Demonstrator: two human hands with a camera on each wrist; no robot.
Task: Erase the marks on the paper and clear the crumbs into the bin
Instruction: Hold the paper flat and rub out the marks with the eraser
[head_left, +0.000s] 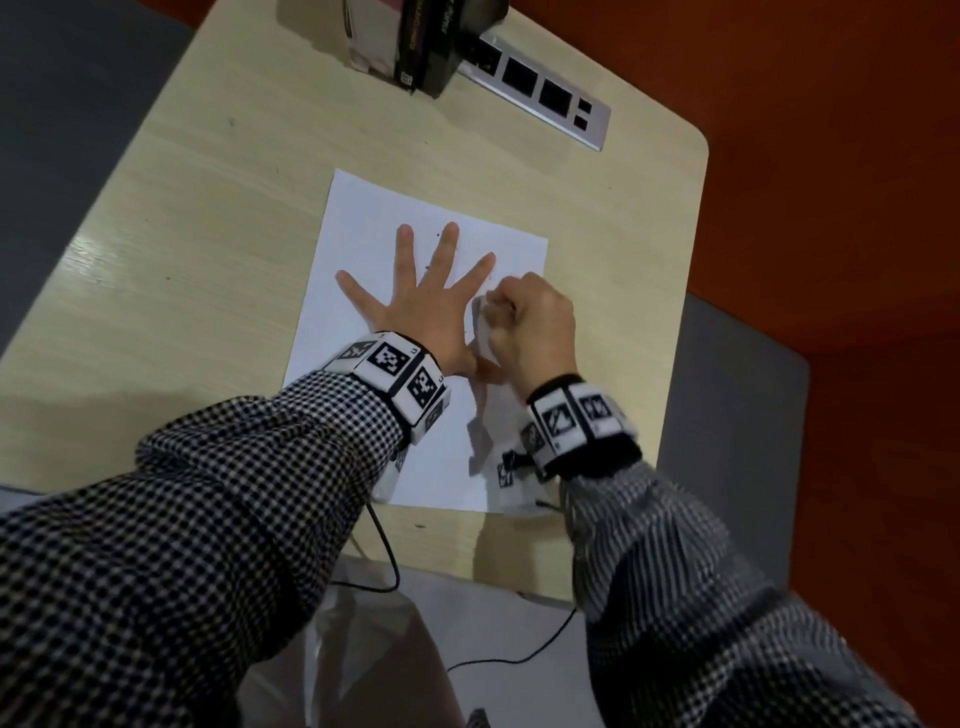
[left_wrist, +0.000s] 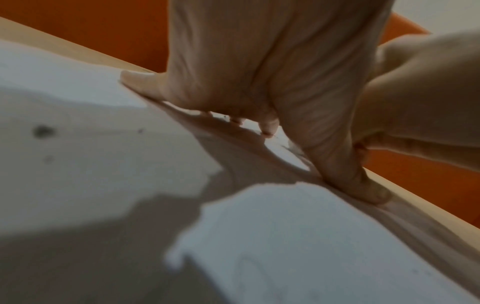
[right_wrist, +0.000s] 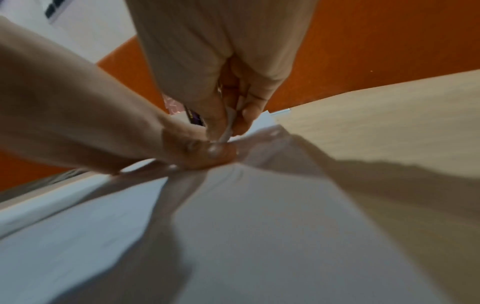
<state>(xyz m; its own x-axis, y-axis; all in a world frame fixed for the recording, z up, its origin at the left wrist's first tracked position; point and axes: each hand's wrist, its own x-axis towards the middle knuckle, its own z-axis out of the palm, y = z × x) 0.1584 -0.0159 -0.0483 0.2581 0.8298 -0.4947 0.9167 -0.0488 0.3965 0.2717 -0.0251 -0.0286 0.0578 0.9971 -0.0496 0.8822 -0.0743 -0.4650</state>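
A white sheet of paper (head_left: 363, 244) lies on the light wooden desk (head_left: 218, 208). My left hand (head_left: 426, 296) lies flat on it with fingers spread, pressing it down. Just to its right my right hand (head_left: 530, 322) is curled around a white eraser (head_left: 482, 327), its lower end on the paper next to the left thumb. In the right wrist view the eraser (right_wrist: 228, 125) shows pinched between the fingers, touching the sheet (right_wrist: 259, 216). A few small dark specks (head_left: 439, 235) lie on the paper near my left fingertips. The left wrist view shows the spread left hand (left_wrist: 259, 82) on the paper (left_wrist: 285, 236).
A silver power strip (head_left: 550, 98) and a stack of dark books (head_left: 436, 41) sit at the desk's far edge. A clear plastic bag (head_left: 374, 649) hangs below the desk's near edge, with black cables (head_left: 384, 551) trailing over it. The floor is orange.
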